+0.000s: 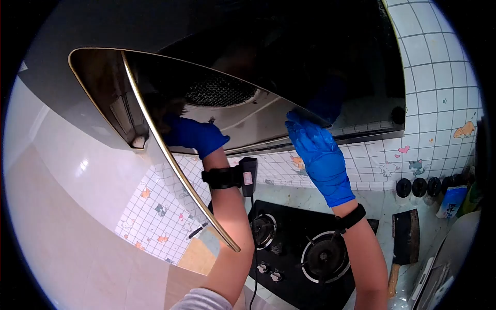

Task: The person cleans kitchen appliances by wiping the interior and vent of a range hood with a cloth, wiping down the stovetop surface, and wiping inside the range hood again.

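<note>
A dark range hood [341,62] fills the top of the head view, with a round mesh filter [219,92] on its inner side. My left hand [194,135], in a blue glove, reaches inside the hood below the mesh; its fingertips are lost in shadow, so what they touch or hold is hidden. My right hand [318,150], also gloved in blue, rests against the lower edge of the hood's glossy panel with its fingers stretched out. A gold-edged panel [181,178] slants down across my left forearm. Both wrists wear black bands.
Below lies a black gas stove [305,248] with two burners. A cleaver [405,237] lies on the counter at right, near several black-lidded jars [419,190] and a blue packet [452,200]. A black cable hangs by my left forearm. Tiled wall stands behind.
</note>
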A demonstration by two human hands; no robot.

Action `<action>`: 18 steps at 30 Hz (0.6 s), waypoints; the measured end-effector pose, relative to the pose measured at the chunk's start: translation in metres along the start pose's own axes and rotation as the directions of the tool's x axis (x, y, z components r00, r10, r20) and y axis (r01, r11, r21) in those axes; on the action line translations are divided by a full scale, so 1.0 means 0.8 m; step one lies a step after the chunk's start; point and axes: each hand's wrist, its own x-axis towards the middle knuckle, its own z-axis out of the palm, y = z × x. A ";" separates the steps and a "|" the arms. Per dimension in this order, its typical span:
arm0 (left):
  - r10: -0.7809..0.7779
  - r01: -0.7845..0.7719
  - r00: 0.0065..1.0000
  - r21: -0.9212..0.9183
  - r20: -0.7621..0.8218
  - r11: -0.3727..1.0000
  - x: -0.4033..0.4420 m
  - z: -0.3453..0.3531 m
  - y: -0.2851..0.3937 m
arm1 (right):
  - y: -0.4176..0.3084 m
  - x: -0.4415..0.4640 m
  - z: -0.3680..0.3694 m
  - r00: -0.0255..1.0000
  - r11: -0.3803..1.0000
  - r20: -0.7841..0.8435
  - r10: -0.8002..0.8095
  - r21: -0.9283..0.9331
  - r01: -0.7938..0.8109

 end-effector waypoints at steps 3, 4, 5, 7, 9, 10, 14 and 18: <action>0.520 -0.583 0.804 0.554 0.289 0.594 0.069 -0.036 -0.039 | -0.003 0.002 -0.005 1.000 1.000 0.006 0.009 0.030 -0.009; 0.555 -0.641 0.761 0.525 0.337 0.560 0.061 -0.018 -0.032 | -0.004 0.001 -0.004 0.999 0.993 0.019 0.048 0.104 -0.050; 0.587 -0.695 0.714 0.493 0.382 0.524 0.058 -0.004 -0.029 | -0.003 -0.001 0.000 0.999 0.993 0.016 0.048 0.108 -0.050; 0.605 -0.766 0.643 0.393 0.469 0.509 0.052 0.010 -0.017 | -0.001 -0.003 0.007 0.998 0.995 -0.050 0.037 0.099 -0.032; 0.592 -0.780 0.622 0.332 0.512 0.531 0.040 0.007 -0.007 | -0.002 0.000 0.002 0.999 0.995 -0.032 0.036 0.091 -0.033; 0.640 -0.802 0.585 0.473 0.499 0.365 0.019 0.018 0.000 | -0.004 0.003 -0.001 0.999 0.996 -0.016 0.034 0.083 -0.032; 0.716 -0.680 0.563 0.725 0.414 0.116 -0.028 0.026 -0.005 | -0.004 0.003 -0.002 1.000 1.000 -0.021 0.004 0.011 -0.003; 0.447 -0.546 0.828 0.670 0.340 0.503 -0.054 0.007 -0.016 | -0.007 0.002 -0.010 0.999 0.997 0.009 0.040 0.061 -0.041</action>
